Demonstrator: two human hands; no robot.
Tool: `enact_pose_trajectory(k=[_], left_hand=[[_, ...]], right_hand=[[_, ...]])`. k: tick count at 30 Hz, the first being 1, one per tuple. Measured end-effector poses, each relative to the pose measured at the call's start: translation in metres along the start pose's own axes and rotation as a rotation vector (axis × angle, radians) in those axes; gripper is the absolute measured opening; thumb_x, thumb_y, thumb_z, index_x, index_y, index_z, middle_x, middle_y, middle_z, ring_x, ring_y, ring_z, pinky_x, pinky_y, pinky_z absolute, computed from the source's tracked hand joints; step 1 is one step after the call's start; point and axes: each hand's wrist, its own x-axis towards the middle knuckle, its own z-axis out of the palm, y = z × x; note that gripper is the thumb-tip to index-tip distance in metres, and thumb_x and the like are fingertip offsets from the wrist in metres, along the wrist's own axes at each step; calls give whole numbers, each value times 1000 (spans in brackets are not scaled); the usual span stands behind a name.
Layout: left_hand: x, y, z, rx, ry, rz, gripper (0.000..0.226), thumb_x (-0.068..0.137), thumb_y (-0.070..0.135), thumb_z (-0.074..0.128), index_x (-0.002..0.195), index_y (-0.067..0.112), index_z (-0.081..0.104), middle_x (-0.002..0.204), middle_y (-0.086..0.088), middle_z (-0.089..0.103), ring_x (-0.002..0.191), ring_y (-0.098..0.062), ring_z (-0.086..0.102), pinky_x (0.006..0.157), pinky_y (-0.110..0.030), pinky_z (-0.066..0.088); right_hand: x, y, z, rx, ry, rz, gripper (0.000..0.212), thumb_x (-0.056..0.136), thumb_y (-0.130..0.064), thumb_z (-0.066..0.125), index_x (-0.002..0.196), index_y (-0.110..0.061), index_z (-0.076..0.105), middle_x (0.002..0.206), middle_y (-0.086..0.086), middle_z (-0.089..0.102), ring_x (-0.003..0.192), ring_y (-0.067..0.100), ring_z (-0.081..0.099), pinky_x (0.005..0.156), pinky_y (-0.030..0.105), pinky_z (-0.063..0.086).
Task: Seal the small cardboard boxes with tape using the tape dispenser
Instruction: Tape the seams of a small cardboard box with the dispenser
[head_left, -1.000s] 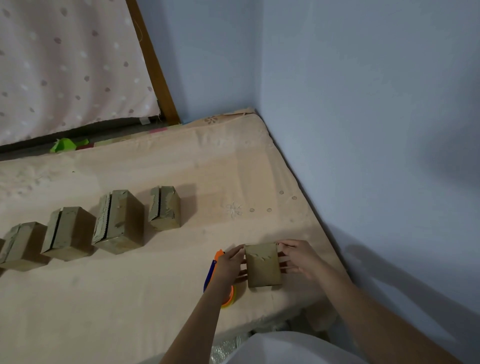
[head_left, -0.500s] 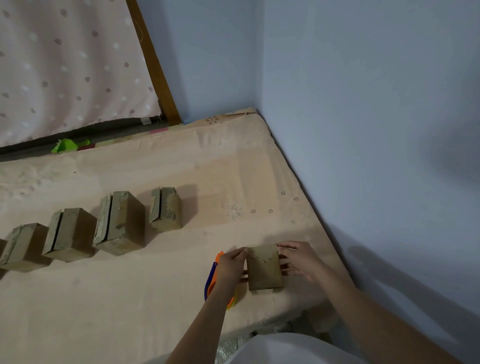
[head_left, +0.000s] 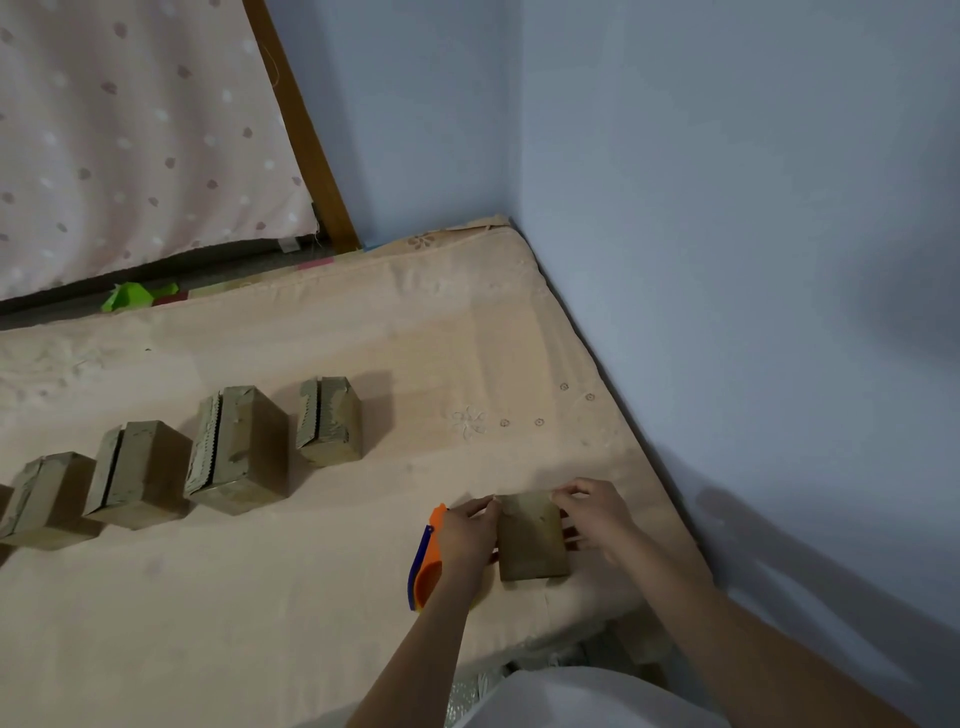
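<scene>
Near the right edge of the mattress (head_left: 363, 322), both hands are on one box (head_left: 531, 538). The left hand (head_left: 467, 530) presses its left side, the right hand (head_left: 592, 519) curls round the right side, fingertips up at the far top edge. My read: they're squaring it and keeping the flaps closed for taping. The dispenser (head_left: 425, 564), orange and blue, lies just left of the box, partly hidden beneath the left wrist, handy for the next grab. Well to the left, a row of boxes (head_left: 244, 452) waits with top seams showing; the leftmost is cut off by the frame. Whether tape already sits on the held box, I can't tell: its top is dim and blurred. Something green (head_left: 127, 297) lies beyond the far edge, too small to identify.
</scene>
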Motion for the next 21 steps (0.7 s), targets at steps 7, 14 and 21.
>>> enact_pose_trajectory(k=[7,14,21], left_hand=[[2,6,5,220,83,65,25,96,31,57,114,21,72,95,3,73,78,-16,66,73,-40,62],[0,-1,0,30,-17,-25,21,95,30,63,110,20,75,89,5,73,85,-22,70,72,-42,63],[-1,2,0,-39,-13,-48,20,94,28,64,108,17,75,87,3,73,85,-24,70,73,-43,63]], right_hand=[[2,-3,7,-18,39,-13,8,92,-26,67,92,-18,71,94,9,70,84,28,70,64,43,64],[3,1,5,-1,13,21,15,90,-30,67,92,-15,67,96,8,70,87,29,70,68,46,63],[3,-1,5,33,-5,41,14,91,-29,68,93,-15,67,98,11,70,87,30,70,66,42,63]])
